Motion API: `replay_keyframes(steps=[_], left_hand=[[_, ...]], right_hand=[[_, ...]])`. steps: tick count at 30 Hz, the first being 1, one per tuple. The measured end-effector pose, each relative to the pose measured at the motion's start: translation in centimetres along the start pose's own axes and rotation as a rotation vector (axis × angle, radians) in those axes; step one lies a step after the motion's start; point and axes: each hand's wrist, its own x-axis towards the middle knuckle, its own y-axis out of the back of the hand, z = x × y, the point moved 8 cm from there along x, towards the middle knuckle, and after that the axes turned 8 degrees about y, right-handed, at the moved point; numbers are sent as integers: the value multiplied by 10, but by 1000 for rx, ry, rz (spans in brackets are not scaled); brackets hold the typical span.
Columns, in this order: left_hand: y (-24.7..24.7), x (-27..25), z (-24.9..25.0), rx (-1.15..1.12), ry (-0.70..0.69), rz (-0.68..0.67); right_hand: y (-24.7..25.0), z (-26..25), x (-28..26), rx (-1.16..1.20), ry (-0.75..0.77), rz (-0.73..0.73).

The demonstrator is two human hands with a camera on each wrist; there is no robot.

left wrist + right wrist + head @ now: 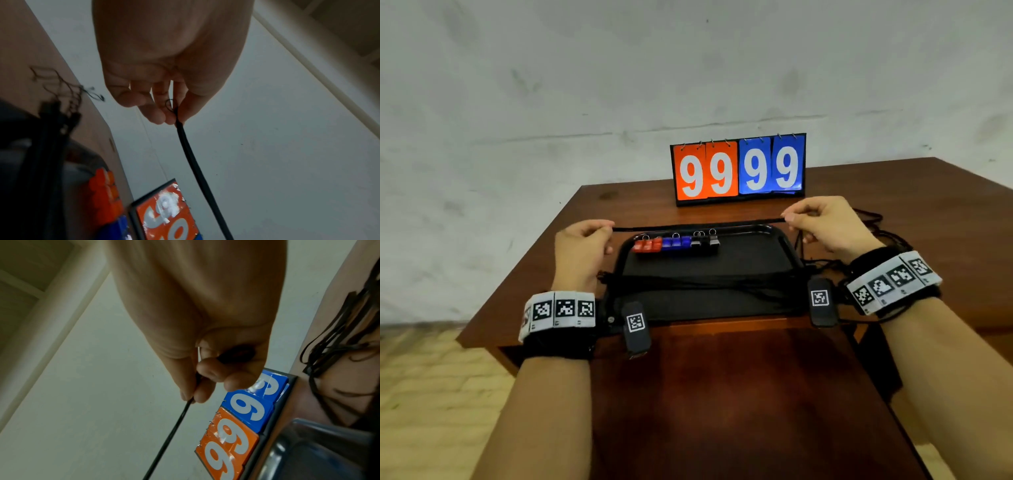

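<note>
A thin black cord (698, 225) is stretched taut between my two hands above the far rim of a black tray (784, 240). My left hand (585, 246) pinches its left end between thumb and fingertips (170, 116); the cord (197, 170) runs away from them. My right hand (822, 222) pinches the other end, and the cord (170, 434) leaves its fingertips (197, 395). In the tray lies a row of binder clips: red (648, 245), blue (676, 242) and black (704, 241).
The tray stands on a brown wooden table (722, 394). A bundle of black cords (705, 284) lies across the tray, and more cords (873, 226) trail at the right. A flip scoreboard (738, 169) reading 9999 stands behind, against a white wall.
</note>
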Motion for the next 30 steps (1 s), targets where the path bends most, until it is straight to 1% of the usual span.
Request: replay_keyframes(steps=[4,7,9,12,15,19,22,30], left_hand=[[7,0,-8,185,-85,-25],[3,-2,-15,266,-90,-57],[3,-2,-20,312,-81,-47],[5,-3,-26,447,-75,-32],[9,-6,-27,573,-90,-6],[11,-9,-25,701,-145,21],[15,-11,-26,755,-136,38],[16,-14,-33,802,-116,10]], right_hand=[[3,17,-9,-162,-26,-37],[1,24,-17,-202,-40,-80],[0,28,-20,-268,-32,-108],[0,34,-22,-342,-31,-137],[2,35,-24,-378,-23,-135],[3,38,-27,-428,-23,-150],[2,38,-30,-451,-26,-161],[-4,43,-34,-449,-72,-161]])
